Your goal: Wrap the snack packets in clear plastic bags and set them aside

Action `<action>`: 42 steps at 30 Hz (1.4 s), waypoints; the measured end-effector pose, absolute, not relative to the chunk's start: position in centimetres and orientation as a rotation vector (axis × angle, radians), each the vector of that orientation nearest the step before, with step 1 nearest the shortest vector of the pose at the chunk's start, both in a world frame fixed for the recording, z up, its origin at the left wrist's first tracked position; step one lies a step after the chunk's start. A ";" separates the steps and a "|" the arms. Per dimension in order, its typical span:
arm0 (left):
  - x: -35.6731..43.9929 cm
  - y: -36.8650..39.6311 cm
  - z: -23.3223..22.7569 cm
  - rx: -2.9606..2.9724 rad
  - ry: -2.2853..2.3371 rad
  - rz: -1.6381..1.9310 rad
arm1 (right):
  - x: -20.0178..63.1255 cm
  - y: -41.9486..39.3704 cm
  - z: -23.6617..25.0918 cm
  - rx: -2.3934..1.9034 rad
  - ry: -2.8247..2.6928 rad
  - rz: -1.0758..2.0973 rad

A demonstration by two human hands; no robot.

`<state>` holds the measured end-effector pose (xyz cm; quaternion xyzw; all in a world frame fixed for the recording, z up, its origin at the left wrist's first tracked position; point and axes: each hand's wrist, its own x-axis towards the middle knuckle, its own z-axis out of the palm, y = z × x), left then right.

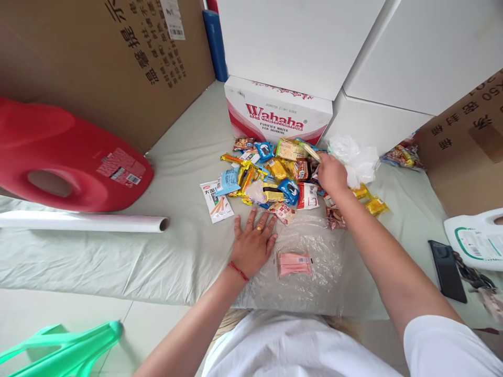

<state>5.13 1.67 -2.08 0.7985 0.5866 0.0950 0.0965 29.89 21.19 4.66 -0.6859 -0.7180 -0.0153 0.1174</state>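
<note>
Right hand [332, 173] pinches a slim cream packet [312, 152], best lifted gently; empty left hand [252, 246] lies splayed beside crinkled clear plastic [326, 262]

1. Your hands: 2, left hand [254, 243] and right hand [333, 174].
2. Pale packet [312, 152] in your right: 1.
3. Pink packet [294, 263], lower centre: 1.
4. Dark-blue packets [288, 191], centre: at least 2; the rest of the snack pile [277, 170] is too jumbled for you to count.
5. Brown boxes: 2, left box [78, 63] upper left, right box [467, 162] right edge.
6. Wahaha box [278, 112], upper centre: 1.
7. Jugs: 2, red jug [86, 136] left, white jug [471, 248] right.
8. Phone [448, 271], right: 1.
</note>
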 end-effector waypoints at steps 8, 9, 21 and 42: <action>4.8 1.7 -2.2 2.354 1.728 0.286 | 30.5 21.7 4.6 -1.822 -1.837 -0.035; 4.8 1.7 -2.2 2.358 1.723 0.286 | 29.9 21.2 4.4 -1.829 -1.879 -0.024; 4.8 1.7 -2.2 2.365 1.703 0.304 | 26.5 18.4 3.7 -1.719 -1.762 0.683; 5.1 1.7 -2.2 2.387 1.704 0.314 | 27.8 -3.9 1.1 -1.161 -2.638 0.571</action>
